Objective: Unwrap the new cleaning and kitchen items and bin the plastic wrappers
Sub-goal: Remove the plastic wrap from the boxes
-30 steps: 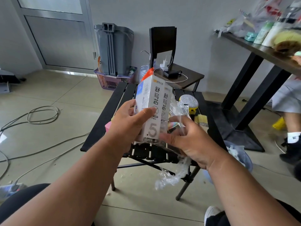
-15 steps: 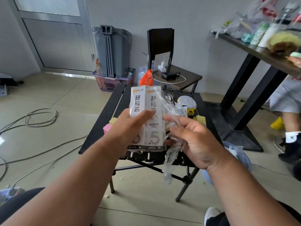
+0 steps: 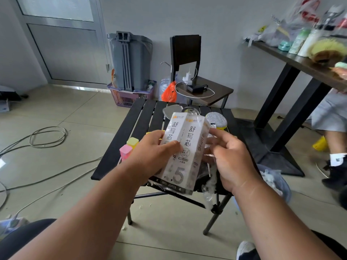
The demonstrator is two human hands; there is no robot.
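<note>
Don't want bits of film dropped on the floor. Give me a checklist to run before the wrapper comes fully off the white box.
1. Left hand grips white box: ok.
2. Right hand pinches clear plastic wrapper: ok.
3. Wrapper fully off the box: not ok, film clings at the bottom end.
4. Blue bin beside the right arm, holding wrappers: ok.
5. Box over black slatted table: ok.
6. Box itself undamaged: cannot tell.

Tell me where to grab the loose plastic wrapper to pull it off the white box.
Pinch the crumpled tail of the plastic wrapper hanging below the white box at its lower right, coming from the right hand side. It hangs slack there; the left hand grips the box.
</note>
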